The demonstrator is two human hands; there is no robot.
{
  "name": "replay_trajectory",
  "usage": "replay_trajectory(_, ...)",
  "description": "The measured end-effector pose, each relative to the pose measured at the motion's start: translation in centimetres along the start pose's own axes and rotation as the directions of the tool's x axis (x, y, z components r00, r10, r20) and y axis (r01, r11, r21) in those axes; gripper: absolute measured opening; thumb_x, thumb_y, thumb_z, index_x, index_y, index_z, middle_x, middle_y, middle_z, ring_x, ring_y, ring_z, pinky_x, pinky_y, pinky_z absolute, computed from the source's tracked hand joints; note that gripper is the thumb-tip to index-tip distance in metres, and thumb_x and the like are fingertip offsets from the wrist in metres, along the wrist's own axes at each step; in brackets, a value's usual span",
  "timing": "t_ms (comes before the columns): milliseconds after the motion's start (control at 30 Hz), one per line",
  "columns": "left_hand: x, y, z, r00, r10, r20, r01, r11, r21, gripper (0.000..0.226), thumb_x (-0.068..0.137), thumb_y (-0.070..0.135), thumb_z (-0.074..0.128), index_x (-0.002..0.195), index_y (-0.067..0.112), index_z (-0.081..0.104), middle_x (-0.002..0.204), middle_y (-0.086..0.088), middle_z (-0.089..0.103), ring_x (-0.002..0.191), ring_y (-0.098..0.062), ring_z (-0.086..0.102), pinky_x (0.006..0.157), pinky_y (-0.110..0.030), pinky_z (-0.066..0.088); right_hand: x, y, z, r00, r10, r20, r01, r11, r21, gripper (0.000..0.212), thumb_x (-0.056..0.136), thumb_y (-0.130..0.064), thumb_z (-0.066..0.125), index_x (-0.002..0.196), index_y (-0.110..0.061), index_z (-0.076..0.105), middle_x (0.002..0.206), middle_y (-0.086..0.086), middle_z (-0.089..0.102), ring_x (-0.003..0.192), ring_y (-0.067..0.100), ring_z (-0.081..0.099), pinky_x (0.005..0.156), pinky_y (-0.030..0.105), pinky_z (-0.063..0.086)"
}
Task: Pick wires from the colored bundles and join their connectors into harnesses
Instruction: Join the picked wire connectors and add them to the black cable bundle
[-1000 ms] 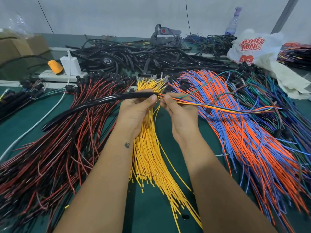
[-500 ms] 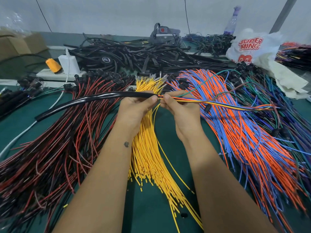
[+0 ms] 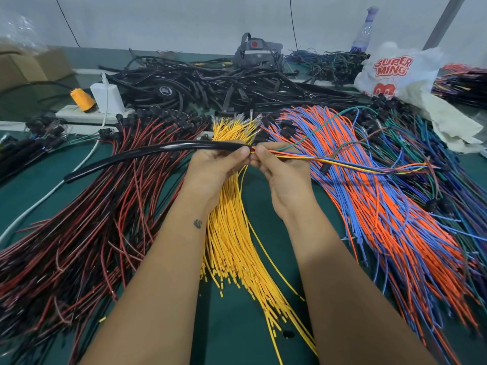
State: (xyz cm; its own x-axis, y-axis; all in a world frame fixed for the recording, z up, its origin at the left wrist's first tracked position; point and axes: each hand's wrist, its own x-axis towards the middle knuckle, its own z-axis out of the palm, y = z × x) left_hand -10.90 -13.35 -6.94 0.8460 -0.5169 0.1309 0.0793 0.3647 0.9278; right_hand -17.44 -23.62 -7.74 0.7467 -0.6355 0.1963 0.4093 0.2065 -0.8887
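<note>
Together above the green table [image 3: 237,335], the two hands nearly touch at the fingertips. The left hand [image 3: 216,169] grips the end of a black sleeve tube [image 3: 147,155], which arcs away to the left over the red-and-black wire bundle [image 3: 87,233]. The right hand [image 3: 283,175] pinches a thin group of mixed wires [image 3: 355,167] at the tube's mouth; they trail right across the orange-and-blue bundle [image 3: 382,219]. The yellow wire bundle [image 3: 232,238] lies beneath both hands. Farther back sit a heap of black tubing [image 3: 210,85] and a white plastic bag [image 3: 395,72].
</note>
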Motion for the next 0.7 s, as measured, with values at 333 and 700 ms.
replay_trajectory(333, 0.02, -0.26, 0.11, 0.999, 0.029, -0.017, -0.028, 0.996, 0.081, 0.011, 0.083, -0.003, 0.067, 0.092, 0.002, 0.066, 0.085, -0.006, 0.069, 0.078, -0.014, 0.069, 0.076, -0.024, 0.056, 0.12, -0.80, -0.27, 0.996, 0.079, -0.035, -0.074, 0.990, 0.123, 0.043, 0.102, -0.026, 0.045, 0.077, 0.002, 0.066, 0.070, 0.015, 0.069, 0.061, 0.020, 0.066, 0.061, 0.026, 0.055)
replay_trajectory(700, 0.11, -0.07, -0.10, 0.999, 0.011, 0.032, -0.013, 0.999, 0.035, 0.012, 0.083, -0.002, 0.064, 0.087, 0.009, 0.066, 0.069, 0.005, 0.069, 0.064, -0.008, 0.065, 0.069, -0.018, 0.054, 0.23, -0.53, -0.32, 0.995, 0.083, -0.054, -0.082, 0.996, 0.027, 0.035, 0.104, -0.024, 0.041, 0.075, -0.011, 0.056, 0.058, -0.001, 0.057, 0.051, 0.012, 0.054, 0.049, 0.021, 0.043)
